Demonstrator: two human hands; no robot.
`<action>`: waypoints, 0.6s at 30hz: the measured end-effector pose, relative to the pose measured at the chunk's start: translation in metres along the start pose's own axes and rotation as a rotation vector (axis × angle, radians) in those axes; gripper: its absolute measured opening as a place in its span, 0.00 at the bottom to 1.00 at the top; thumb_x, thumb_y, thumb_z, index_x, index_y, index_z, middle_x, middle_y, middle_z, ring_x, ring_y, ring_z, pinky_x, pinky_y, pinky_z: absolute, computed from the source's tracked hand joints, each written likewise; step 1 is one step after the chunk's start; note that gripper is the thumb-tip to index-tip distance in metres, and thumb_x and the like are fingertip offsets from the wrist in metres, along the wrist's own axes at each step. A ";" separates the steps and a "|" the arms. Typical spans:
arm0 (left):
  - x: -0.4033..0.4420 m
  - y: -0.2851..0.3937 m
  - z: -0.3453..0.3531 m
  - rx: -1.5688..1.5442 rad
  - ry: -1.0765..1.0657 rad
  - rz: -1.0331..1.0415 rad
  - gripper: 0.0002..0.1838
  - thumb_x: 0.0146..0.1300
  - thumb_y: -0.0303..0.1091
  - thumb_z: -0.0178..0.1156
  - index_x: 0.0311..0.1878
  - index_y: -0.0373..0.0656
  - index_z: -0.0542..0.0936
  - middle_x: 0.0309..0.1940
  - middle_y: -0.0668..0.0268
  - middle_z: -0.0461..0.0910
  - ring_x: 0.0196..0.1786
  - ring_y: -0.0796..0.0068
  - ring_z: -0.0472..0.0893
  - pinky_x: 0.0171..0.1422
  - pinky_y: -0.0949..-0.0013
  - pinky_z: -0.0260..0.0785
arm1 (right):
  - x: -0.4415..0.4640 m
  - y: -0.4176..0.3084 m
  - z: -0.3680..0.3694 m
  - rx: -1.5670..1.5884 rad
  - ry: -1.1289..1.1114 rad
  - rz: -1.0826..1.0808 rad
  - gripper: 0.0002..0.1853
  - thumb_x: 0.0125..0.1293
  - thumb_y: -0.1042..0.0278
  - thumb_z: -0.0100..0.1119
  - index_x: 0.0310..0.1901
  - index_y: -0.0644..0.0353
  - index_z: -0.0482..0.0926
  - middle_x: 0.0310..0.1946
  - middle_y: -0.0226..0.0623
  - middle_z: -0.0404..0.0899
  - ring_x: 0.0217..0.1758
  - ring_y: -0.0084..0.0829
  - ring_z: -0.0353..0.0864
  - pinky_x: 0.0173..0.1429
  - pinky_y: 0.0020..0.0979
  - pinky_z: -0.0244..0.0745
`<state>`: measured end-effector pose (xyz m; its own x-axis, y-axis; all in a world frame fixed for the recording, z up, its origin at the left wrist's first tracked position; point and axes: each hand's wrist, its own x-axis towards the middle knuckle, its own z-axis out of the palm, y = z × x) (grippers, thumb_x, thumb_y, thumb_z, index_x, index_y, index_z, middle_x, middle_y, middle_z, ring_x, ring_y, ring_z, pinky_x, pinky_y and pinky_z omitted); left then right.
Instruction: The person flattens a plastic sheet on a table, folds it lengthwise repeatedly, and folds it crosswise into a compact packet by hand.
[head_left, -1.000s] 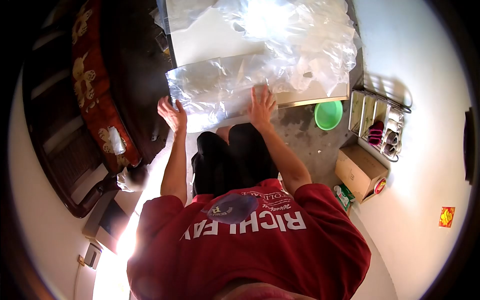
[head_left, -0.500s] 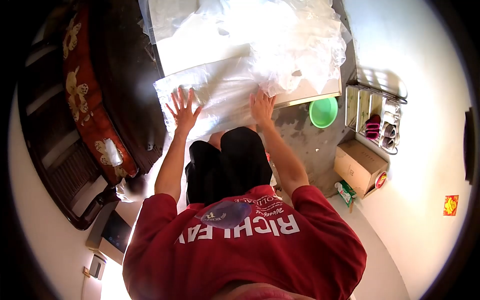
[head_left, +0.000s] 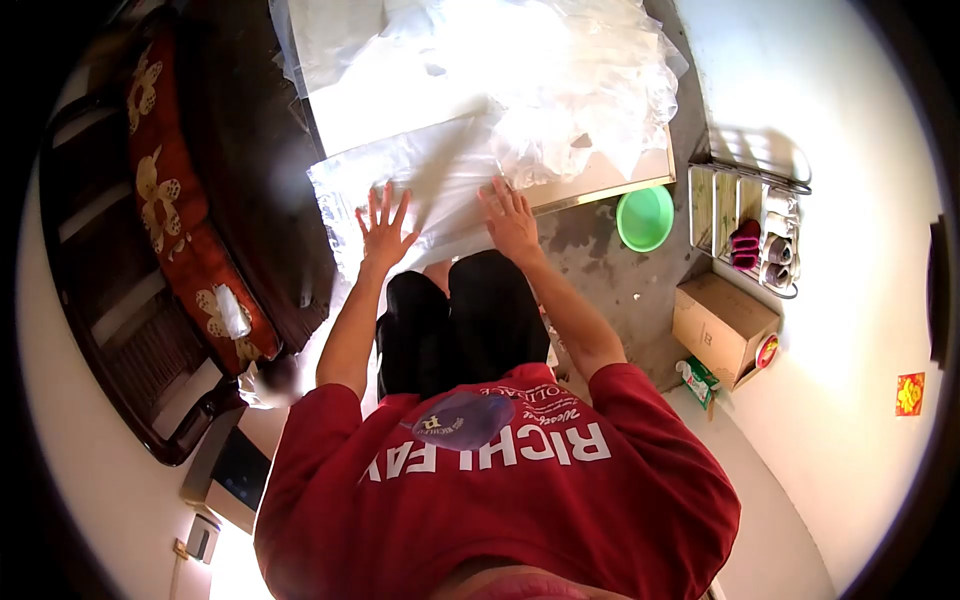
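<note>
Clear plastic sheeting (head_left: 440, 160), perhaps bags, lies in a flat stack along the near edge of a low table (head_left: 620, 175). My left hand (head_left: 385, 238) rests on it with the fingers spread. On the sheeting's right part lies my right hand (head_left: 511, 222), palm down and fingers apart. Neither hand grips anything. The sheeting's near end hangs over the table edge toward my knees. A crumpled heap of thin clear plastic (head_left: 590, 100) covers the far right of the table, partly washed out by glare.
A green basin (head_left: 645, 218) stands on the floor right of the table. Further right are a shoe rack (head_left: 745, 225) and a cardboard box (head_left: 722, 322). To the left is a dark wooden bench with a red patterned cushion (head_left: 165, 200).
My left hand has slid slightly right and nearer to me. The right hand has shifted a little left, its fingers now spread wider. The camera view has tilted slightly.
</note>
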<state>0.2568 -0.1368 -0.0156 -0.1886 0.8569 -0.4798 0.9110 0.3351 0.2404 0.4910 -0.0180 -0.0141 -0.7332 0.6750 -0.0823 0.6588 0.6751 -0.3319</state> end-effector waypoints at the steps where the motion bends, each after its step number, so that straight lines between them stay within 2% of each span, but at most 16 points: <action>1: -0.002 -0.001 0.002 0.001 -0.001 -0.001 0.43 0.55 0.50 0.58 0.70 0.62 0.46 0.72 0.64 0.31 0.73 0.53 0.31 0.68 0.36 0.28 | -0.001 0.001 -0.001 0.001 -0.001 -0.001 0.32 0.53 0.65 0.58 0.62 0.48 0.63 0.62 0.45 0.59 0.62 0.49 0.60 0.63 0.48 0.57; 3: -0.001 -0.004 0.008 -0.068 0.140 0.010 0.43 0.54 0.47 0.60 0.70 0.60 0.48 0.72 0.64 0.33 0.73 0.53 0.32 0.69 0.38 0.27 | -0.001 0.006 -0.005 0.016 -0.049 0.162 0.29 0.55 0.67 0.56 0.60 0.51 0.63 0.62 0.44 0.60 0.64 0.50 0.57 0.64 0.43 0.56; 4: -0.002 -0.006 0.008 -0.161 0.208 -0.032 0.42 0.54 0.43 0.60 0.70 0.58 0.50 0.72 0.64 0.35 0.73 0.53 0.33 0.70 0.39 0.26 | -0.004 0.008 -0.008 0.017 -0.050 0.162 0.29 0.55 0.67 0.56 0.60 0.51 0.63 0.62 0.44 0.60 0.64 0.50 0.57 0.64 0.43 0.56; 6: -0.009 -0.022 0.021 -0.257 0.379 -0.168 0.41 0.53 0.40 0.61 0.69 0.57 0.52 0.72 0.62 0.38 0.72 0.52 0.37 0.70 0.39 0.28 | -0.009 0.011 -0.012 0.345 0.030 0.574 0.26 0.53 0.64 0.59 0.55 0.55 0.66 0.55 0.48 0.66 0.60 0.52 0.62 0.60 0.42 0.61; 7: -0.016 -0.030 0.024 -0.279 0.439 -0.264 0.41 0.53 0.40 0.61 0.69 0.57 0.53 0.71 0.60 0.40 0.72 0.51 0.39 0.70 0.39 0.30 | -0.010 0.009 -0.018 0.348 0.020 0.571 0.26 0.53 0.64 0.59 0.55 0.55 0.66 0.55 0.48 0.66 0.60 0.52 0.62 0.60 0.42 0.61; 8: -0.021 -0.040 0.026 -0.323 0.453 -0.406 0.42 0.52 0.40 0.62 0.69 0.54 0.53 0.70 0.55 0.44 0.72 0.51 0.43 0.69 0.40 0.34 | -0.010 0.006 -0.024 0.355 0.003 0.775 0.27 0.51 0.62 0.62 0.53 0.58 0.66 0.53 0.50 0.67 0.59 0.52 0.64 0.58 0.41 0.63; 9: -0.025 -0.060 0.043 -0.361 0.558 -0.451 0.42 0.51 0.41 0.63 0.68 0.45 0.54 0.68 0.50 0.48 0.70 0.50 0.47 0.69 0.43 0.41 | -0.012 0.003 -0.027 0.359 -0.015 0.982 0.29 0.50 0.59 0.65 0.51 0.61 0.65 0.51 0.52 0.68 0.58 0.51 0.65 0.56 0.40 0.65; 10: -0.032 -0.078 0.056 -0.370 0.620 -0.476 0.42 0.51 0.43 0.63 0.67 0.41 0.54 0.67 0.49 0.50 0.70 0.50 0.50 0.69 0.45 0.43 | -0.017 0.003 -0.023 0.363 -0.025 0.982 0.29 0.50 0.59 0.65 0.51 0.61 0.65 0.51 0.52 0.68 0.58 0.51 0.65 0.56 0.40 0.65; 11: -0.038 -0.092 0.062 -0.380 0.684 -0.499 0.43 0.52 0.46 0.63 0.65 0.36 0.54 0.66 0.47 0.53 0.69 0.50 0.52 0.69 0.48 0.45 | -0.021 0.004 -0.018 0.496 0.041 1.039 0.32 0.49 0.57 0.67 0.51 0.63 0.64 0.50 0.52 0.68 0.57 0.47 0.66 0.56 0.39 0.65; 12: -0.045 -0.099 0.065 -0.345 0.628 -0.567 0.44 0.52 0.49 0.62 0.65 0.35 0.54 0.64 0.47 0.56 0.67 0.51 0.56 0.68 0.51 0.48 | -0.022 0.003 -0.017 0.628 0.110 1.092 0.34 0.48 0.54 0.69 0.51 0.66 0.64 0.50 0.52 0.67 0.57 0.44 0.67 0.56 0.39 0.65; 13: -0.051 -0.104 0.068 -0.312 0.572 -0.633 0.45 0.52 0.53 0.62 0.65 0.34 0.54 0.63 0.46 0.59 0.65 0.51 0.59 0.67 0.54 0.50 | -0.021 0.002 -0.016 0.629 0.106 1.089 0.34 0.48 0.54 0.69 0.51 0.66 0.64 0.50 0.52 0.67 0.57 0.44 0.67 0.56 0.39 0.65; 14: -0.054 -0.112 0.069 -0.649 0.457 -0.728 0.48 0.50 0.58 0.62 0.65 0.34 0.54 0.61 0.46 0.62 0.62 0.53 0.64 0.65 0.57 0.55 | -0.021 0.000 -0.016 0.757 0.131 1.179 0.34 0.48 0.54 0.69 0.50 0.68 0.64 0.48 0.49 0.69 0.54 0.40 0.70 0.53 0.36 0.67; 15: -0.055 -0.118 0.081 -0.793 0.459 -0.785 0.50 0.48 0.60 0.63 0.65 0.34 0.55 0.56 0.47 0.68 0.58 0.56 0.69 0.61 0.59 0.61 | -0.022 0.001 -0.013 0.823 0.145 1.223 0.34 0.49 0.53 0.69 0.49 0.69 0.65 0.47 0.48 0.70 0.52 0.38 0.71 0.51 0.35 0.68; 16: -0.057 -0.126 0.084 -0.893 0.349 -0.817 0.49 0.48 0.58 0.64 0.64 0.33 0.56 0.53 0.50 0.71 0.55 0.59 0.72 0.58 0.61 0.63 | -0.023 0.003 -0.010 0.887 0.162 1.268 0.34 0.49 0.53 0.69 0.48 0.71 0.65 0.46 0.46 0.71 0.50 0.36 0.73 0.50 0.34 0.69; 17: -0.061 -0.133 0.086 -0.990 0.235 -0.846 0.48 0.48 0.56 0.66 0.63 0.33 0.57 0.50 0.52 0.74 0.52 0.62 0.74 0.56 0.64 0.65 | -0.029 0.011 0.003 1.024 0.143 1.260 0.30 0.49 0.54 0.69 0.45 0.69 0.68 0.40 0.42 0.73 0.43 0.34 0.75 0.45 0.32 0.71; 18: -0.064 -0.131 0.082 -0.989 0.235 -0.840 0.48 0.48 0.56 0.66 0.63 0.33 0.57 0.50 0.52 0.74 0.52 0.62 0.74 0.56 0.64 0.65 | -0.034 0.019 0.014 1.160 0.125 1.247 0.27 0.50 0.55 0.69 0.42 0.68 0.71 0.35 0.38 0.75 0.36 0.31 0.76 0.41 0.30 0.72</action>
<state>0.1797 -0.2673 -0.0855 -0.7119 0.2626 -0.6514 -0.1458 0.8520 0.5028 0.5261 -0.0325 -0.0307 0.1466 0.6424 -0.7522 0.2792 -0.7564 -0.5916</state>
